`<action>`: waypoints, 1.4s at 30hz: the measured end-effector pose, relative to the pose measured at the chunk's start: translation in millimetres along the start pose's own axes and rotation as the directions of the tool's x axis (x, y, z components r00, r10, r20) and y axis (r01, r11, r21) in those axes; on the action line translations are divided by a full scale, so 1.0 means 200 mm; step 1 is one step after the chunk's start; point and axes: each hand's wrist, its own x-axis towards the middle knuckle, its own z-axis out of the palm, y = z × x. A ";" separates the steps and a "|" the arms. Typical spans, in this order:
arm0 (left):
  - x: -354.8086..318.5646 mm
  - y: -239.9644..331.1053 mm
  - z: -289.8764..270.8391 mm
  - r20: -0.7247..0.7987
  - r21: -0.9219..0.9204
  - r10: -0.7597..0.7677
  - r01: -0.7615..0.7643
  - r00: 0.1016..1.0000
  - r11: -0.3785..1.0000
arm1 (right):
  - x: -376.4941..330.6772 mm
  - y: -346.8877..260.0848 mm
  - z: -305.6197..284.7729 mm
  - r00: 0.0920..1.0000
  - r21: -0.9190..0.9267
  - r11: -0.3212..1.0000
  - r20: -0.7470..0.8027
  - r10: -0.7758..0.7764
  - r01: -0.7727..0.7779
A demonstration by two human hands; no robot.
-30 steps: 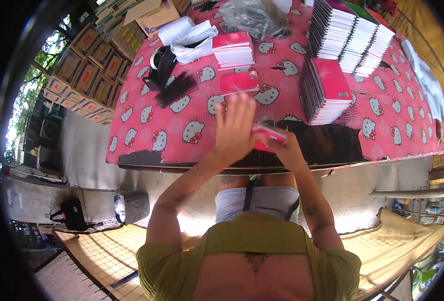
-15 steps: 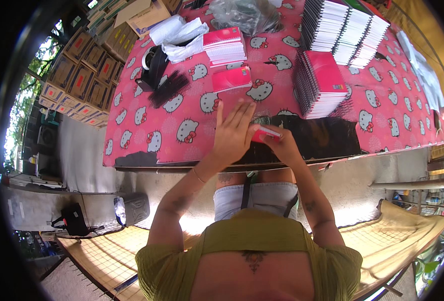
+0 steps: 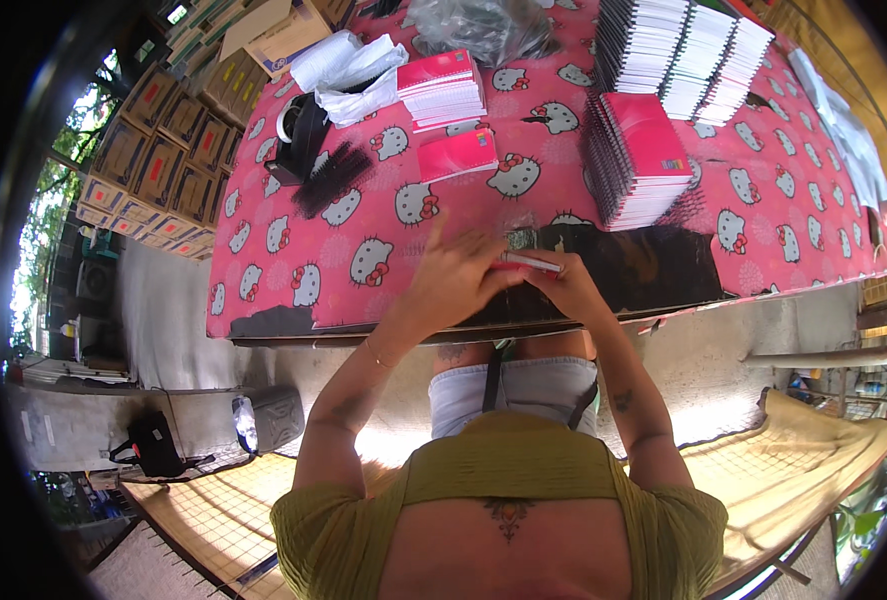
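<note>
Near the table's front edge I hold a small pink-covered notebook [image 3: 531, 263], tilted so that mostly its white page edge shows. My right hand [image 3: 565, 288] is closed on its right end. At the other end is my left hand [image 3: 458, 275], its fingers bent over the notebook and its thumb below; the little finger sticks out, and the fingers are slightly blurred. Beyond my hands lies a pink notebook [image 3: 458, 155]. A stack of pink notebooks [image 3: 441, 88] rises behind it, and a taller spiral-bound stack [image 3: 645, 150] stands to the right.
Black spiral bindings [image 3: 333, 180] lie beside a black tape dispenser [image 3: 298, 140]. White plastic bags [image 3: 363, 85] and a clear bag [image 3: 481, 30] sit farther back. More spiral notebooks [image 3: 678, 65] stand at the far right. Cartons [image 3: 148, 140] are piled left of the patterned table [image 3: 343, 255].
My left hand has gone from flat, outstretched fingers to fingers bent at the notebook. The notebook has tilted, showing more of its page edge. My right hand keeps hold.
</note>
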 end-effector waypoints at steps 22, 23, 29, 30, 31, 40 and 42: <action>-0.03 -0.20 0.08 -0.180 0.009 0.203 -0.205 0.962 0.979 | 0.02 -0.05 0.03 0.998 0.013 0.998 -0.030 -0.064 0.064; -0.02 -0.20 0.06 -0.147 -0.002 0.193 -0.195 0.970 0.981 | 0.03 -0.05 0.03 0.998 0.013 0.998 -0.028 -0.056 0.057; -0.08 0.05 0.19 -0.100 0.304 -0.012 0.042 0.995 0.952 | 0.03 -0.02 0.03 0.998 0.056 0.998 -0.063 0.013 -0.009; -0.18 0.08 0.26 -0.057 0.306 0.021 -0.002 0.998 0.952 | 0.03 -0.03 0.03 0.998 0.048 0.999 -0.065 0.004 -0.001; -0.29 0.08 0.35 -0.018 0.309 0.053 -0.044 0.998 0.950 | 0.04 -0.03 0.04 0.998 0.039 0.999 -0.064 -0.009 0.011; -0.34 0.11 0.43 -0.092 0.264 0.075 -0.049 0.993 0.963 | 0.05 -0.01 0.04 0.998 0.016 0.999 -0.051 -0.039 0.040; -0.14 0.10 0.29 -0.108 0.308 -0.004 0.038 0.994 0.951 | 0.04 -0.02 0.06 0.997 0.048 0.998 -0.062 -0.049 0.052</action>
